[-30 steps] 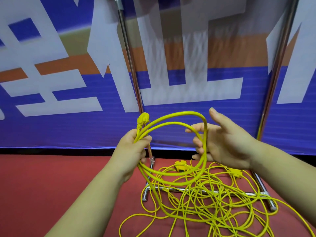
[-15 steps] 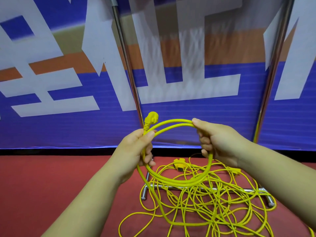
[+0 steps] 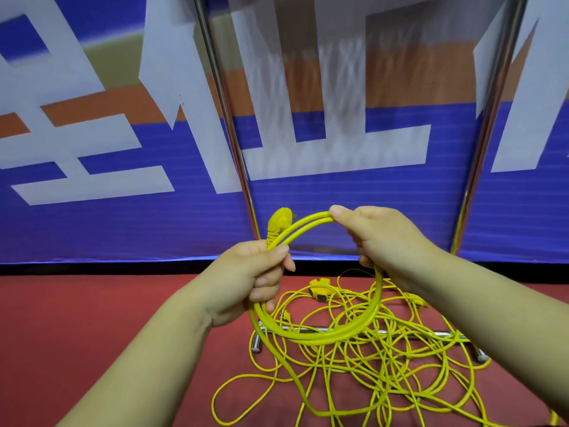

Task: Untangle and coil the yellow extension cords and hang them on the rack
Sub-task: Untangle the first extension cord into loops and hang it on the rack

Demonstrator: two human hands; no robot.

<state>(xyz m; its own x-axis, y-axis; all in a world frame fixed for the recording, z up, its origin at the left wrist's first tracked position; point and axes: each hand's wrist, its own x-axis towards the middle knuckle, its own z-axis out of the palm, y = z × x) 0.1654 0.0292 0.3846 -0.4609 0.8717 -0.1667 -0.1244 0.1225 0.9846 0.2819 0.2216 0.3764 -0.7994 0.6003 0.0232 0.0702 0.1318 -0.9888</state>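
Currently, the yellow coil [image 3: 303, 224] is clamped at its left by curled fingers of the left hand [image 3: 246, 278] and at its top by the right hand [image 3: 381, 238].

You had both bare forearms stretched forward, one hand on each side of the coiled cord [image 3: 323, 338]. Your left hand [image 3: 251, 280] gripped the coil's left side, with the fingers curled round the strands and the thumb laid across them just under the loop's top. Your right hand [image 3: 381, 238] gripped the coil's upper right, thumb tip pressed onto the strands and fingers folded beneath (its back faced you, so the fingertips were hidden). It sat slightly higher than the left. The hands were apart, with the coil's upper arc spanning between them. Both wrists looked roughly straight.
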